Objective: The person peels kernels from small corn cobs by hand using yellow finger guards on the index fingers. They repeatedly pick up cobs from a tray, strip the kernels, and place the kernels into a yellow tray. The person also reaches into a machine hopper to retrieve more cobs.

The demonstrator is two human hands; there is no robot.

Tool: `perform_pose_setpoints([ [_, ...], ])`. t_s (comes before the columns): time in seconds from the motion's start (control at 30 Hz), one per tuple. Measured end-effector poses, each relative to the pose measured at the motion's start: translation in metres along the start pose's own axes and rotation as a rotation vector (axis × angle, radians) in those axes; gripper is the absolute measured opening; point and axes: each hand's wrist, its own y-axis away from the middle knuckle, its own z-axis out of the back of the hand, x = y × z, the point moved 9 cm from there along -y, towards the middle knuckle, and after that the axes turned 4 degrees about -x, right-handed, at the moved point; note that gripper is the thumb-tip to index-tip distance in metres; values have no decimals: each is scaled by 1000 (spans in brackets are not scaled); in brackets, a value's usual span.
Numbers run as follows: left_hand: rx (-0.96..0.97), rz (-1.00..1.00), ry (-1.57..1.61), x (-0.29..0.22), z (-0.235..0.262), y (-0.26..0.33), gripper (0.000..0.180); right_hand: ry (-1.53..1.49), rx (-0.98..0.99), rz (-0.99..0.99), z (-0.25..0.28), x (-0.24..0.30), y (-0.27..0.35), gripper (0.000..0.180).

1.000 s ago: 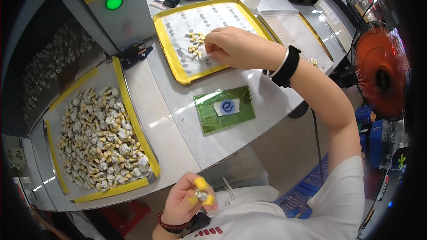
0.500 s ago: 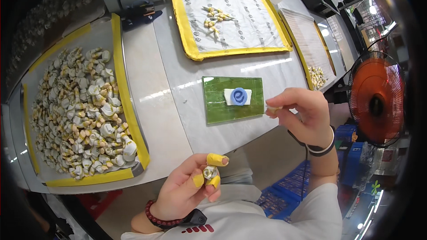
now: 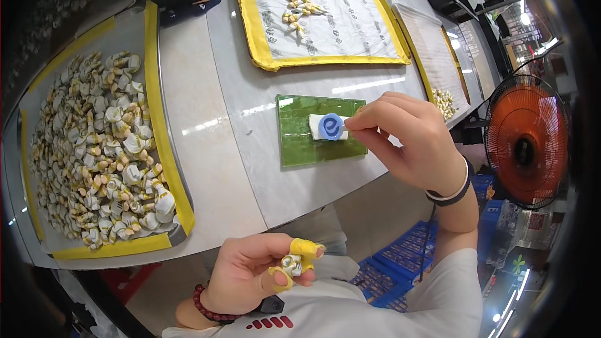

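Note:
My left hand [image 3: 250, 269], its fingertips wrapped in yellow tape, pinches a small white figurine part with gold trim [image 3: 292, 265] over the table's near edge. My right hand [image 3: 407, 138] is closed in a pinch at the right rim of a round blue disc with a dark swirl [image 3: 331, 126]. The small pale, yellow-banded piece in that pinch is mostly hidden by the fingers. Whether it touches the disc I cannot tell. Under the disc lies a white folded pad [image 3: 315, 127], on a glossy green slab [image 3: 300, 150].
At left, a yellow-taped tray [image 3: 169, 175] holds a heap of white and gold figurine parts [image 3: 100, 150]. Behind the slab, another yellow-edged tray [image 3: 350, 31] bears several slender pieces [image 3: 300, 12]. A third tray [image 3: 426, 37] stands right of it. An orange fan [image 3: 526, 144] is at right.
My right hand has moved left from beside the green slab to the blue disc's rim with its small piece. My left hand has shifted slightly down, still holding the figurine part.

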Motion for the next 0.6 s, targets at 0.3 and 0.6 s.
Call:
perform_pose_setpoints([
  [0.3,-198,130,44,3,-3,-6,64,120,34,106,-13,12,-6,17],
  [0.6,-118,279,191,15,-10,-12,61,-251,-102,-29,12,32,3,15],
])
